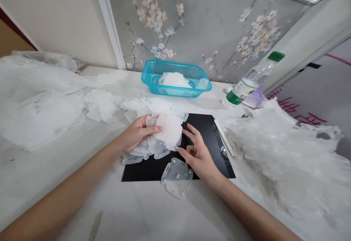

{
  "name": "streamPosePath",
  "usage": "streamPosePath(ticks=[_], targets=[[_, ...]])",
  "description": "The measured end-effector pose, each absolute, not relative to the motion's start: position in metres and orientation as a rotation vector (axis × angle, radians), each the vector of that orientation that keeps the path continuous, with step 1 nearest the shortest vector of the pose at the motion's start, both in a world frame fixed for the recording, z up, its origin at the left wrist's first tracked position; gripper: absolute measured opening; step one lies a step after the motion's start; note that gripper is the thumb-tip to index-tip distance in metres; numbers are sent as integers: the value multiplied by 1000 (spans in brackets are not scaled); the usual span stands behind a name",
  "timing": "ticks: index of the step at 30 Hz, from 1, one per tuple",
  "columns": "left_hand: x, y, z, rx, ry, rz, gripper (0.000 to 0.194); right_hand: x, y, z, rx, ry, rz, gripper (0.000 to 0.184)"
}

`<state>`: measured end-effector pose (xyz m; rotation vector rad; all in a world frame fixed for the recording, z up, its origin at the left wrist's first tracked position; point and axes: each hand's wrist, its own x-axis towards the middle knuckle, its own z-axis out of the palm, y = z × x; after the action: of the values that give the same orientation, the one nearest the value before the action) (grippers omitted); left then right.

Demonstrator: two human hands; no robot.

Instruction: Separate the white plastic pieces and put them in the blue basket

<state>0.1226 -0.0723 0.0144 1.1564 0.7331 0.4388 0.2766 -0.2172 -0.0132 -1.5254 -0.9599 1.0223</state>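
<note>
Between the thumb and fingers of my left hand (137, 133) is a stack of thin white translucent plastic sheets (168, 129) with rounded, notched outlines. My right hand (199, 153) is just right of that stack, fingers apart; its thumb tip is close to the stack's lower edge, and I cannot tell whether it touches. Below lies a single clear shaped sheet (177, 179), partly over the front edge of a black mat (203, 135). More loose sheets (135, 158) lie under and behind my left hand, partly hidden by it.
A blue plastic basket (177, 91) with white pieces inside stands at the back. Right of it, a green-capped bottle (244, 87) leans at a tilt. Large piles of translucent sheets flank the work area, a left pile (41, 98) and a right pile (287, 160).
</note>
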Motion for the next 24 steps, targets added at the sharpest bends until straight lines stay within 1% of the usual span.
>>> streamPosePath(ticks=[4,9,11,13,15,19,22,24], targets=[[122,-72,14,1144,719,434,28,277,-217,-15,-1530,-914,1004,70],[123,-72,13,1143,720,427,31,279,-215,-19,-1542,-814,902,56],[123,-72,14,1137,715,427,31,280,-214,-18,-1532,-782,897,48],[123,-72,14,1129,704,432,30,282,-213,-16,-1512,-777,942,37],[123,-71,14,1129,699,437,27,284,-213,-14,-1483,-783,993,30],[121,-71,13,1140,709,433,27,295,-212,-9,-1463,-736,1020,29],[121,-70,13,1151,707,420,31,308,-208,-5,-1565,-742,996,31],[121,-70,13,1161,702,414,34,319,-205,-4,-1656,-768,919,33]])
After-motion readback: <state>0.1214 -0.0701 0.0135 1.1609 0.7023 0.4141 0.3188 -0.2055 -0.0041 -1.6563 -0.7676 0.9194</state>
